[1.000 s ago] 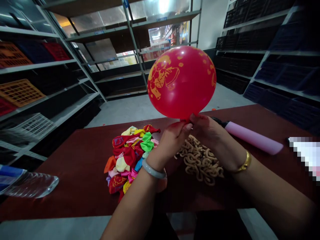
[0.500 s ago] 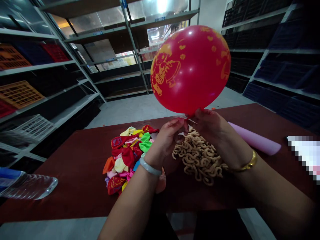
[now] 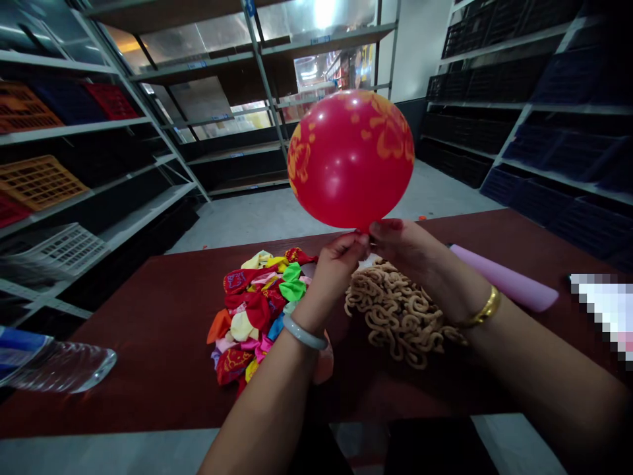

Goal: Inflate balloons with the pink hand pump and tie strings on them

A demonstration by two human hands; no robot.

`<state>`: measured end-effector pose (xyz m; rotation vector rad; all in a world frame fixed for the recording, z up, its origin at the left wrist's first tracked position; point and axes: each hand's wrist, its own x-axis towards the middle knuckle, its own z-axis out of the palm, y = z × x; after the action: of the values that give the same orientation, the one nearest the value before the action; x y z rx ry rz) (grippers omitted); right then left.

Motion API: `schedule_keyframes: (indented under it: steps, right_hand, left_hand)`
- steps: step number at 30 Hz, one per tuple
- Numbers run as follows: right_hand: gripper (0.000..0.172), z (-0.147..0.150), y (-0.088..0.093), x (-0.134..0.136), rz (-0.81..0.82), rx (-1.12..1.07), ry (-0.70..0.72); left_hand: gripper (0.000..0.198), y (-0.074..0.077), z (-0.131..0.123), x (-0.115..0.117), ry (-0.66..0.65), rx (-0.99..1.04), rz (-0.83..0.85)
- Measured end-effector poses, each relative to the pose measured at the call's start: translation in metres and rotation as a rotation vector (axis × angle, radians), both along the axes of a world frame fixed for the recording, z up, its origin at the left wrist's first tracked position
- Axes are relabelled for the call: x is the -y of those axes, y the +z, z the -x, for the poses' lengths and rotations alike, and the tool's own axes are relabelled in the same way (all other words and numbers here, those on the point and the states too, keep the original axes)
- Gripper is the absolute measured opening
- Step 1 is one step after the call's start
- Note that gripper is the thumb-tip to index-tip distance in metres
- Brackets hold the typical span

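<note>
An inflated red balloon (image 3: 351, 158) with yellow printed figures stands above both hands, its neck at the bottom. My left hand (image 3: 343, 254), a pale bangle on its wrist, is closed in a pinch at the neck. Closed around the balloon's base from the other side is my right hand (image 3: 403, 244), with a gold bracelet. The knot or opening itself is hidden by the fingers. Beside my left forearm lies a heap of limp coloured balloons (image 3: 254, 310). Under my right hand spreads a pile of tan curly cords (image 3: 395, 310).
On the dark red table (image 3: 143, 330), a clear plastic bottle (image 3: 64, 363) lies at the left. A pink roll (image 3: 504, 277) lies right, near a blurred white item (image 3: 603, 303). Shelves with crates (image 3: 39, 181) line the room beyond.
The balloon has come down and left, and it has turned so different printed figures face me. Both hands still hold its neck, with the fingers slightly shifted.
</note>
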<state>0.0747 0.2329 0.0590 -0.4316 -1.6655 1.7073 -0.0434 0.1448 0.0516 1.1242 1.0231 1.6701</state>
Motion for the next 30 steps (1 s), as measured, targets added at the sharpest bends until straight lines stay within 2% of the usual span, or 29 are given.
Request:
schedule_keyframes:
  steps: [2,3,5,7,10,12,14,17,20,22,25,27,30]
  right_hand:
    - [0.028,-0.006,0.001,-0.008,-0.005,0.056,0.021]
    - [0.027,-0.012,0.001,-0.014,-0.035,0.110,-0.012]
    - [0.027,-0.029,-0.001,-0.028,-0.193,0.285,-0.148]
    - [0.025,-0.049,-0.004,-0.042,-0.472,0.502,-0.228]
    - [0.018,-0.071,-0.012,-0.051,-1.002,0.751,-0.188]
    - [0.016,-0.076,-0.019,-0.048,-1.224,0.865,-0.155]
    - [0.015,-0.075,-0.025,-0.044,-1.312,0.960,-0.174]
    - [0.014,-0.070,-0.030,-0.039,-1.330,1.037,-0.237]
    - [0.018,-0.071,-0.023,-0.040,-1.252,1.016,-0.289]
    - [0.021,-0.074,-0.014,-0.040,-1.066,0.933,-0.322]
    - [0.026,-0.077,0.004,-0.032,-0.537,0.666,-0.334]
    - [0.023,-0.075,0.016,-0.024,-0.184,0.423,-0.314]
    - [0.020,-0.067,0.032,-0.015,0.148,0.062,-0.253]
  left_hand:
    - [0.033,-0.001,0.004,-0.003,-0.005,0.163,0.013]
    - [0.032,-0.001,0.007,-0.003,-0.001,0.241,0.015]
    - [0.026,0.000,0.015,-0.004,0.009,0.380,0.009]
    - [0.021,0.001,0.023,-0.005,0.012,0.485,0.003]
    - [0.016,0.001,0.030,-0.006,0.025,0.568,0.019]
    - [0.015,0.000,0.031,-0.006,0.022,0.598,0.037]
    - [0.015,0.001,0.030,-0.006,0.005,0.625,0.052]
    - [0.014,0.002,0.031,-0.005,-0.033,0.672,0.050]
    - [0.013,0.004,0.037,-0.004,-0.091,0.753,0.015]
    - [0.013,0.005,0.042,-0.003,-0.099,0.821,-0.005]
    - [0.015,0.006,0.049,-0.003,-0.062,0.882,-0.029]
    - [0.017,0.005,0.052,-0.004,-0.048,0.886,-0.038]
    - [0.018,0.004,0.054,-0.005,-0.056,0.878,-0.022]
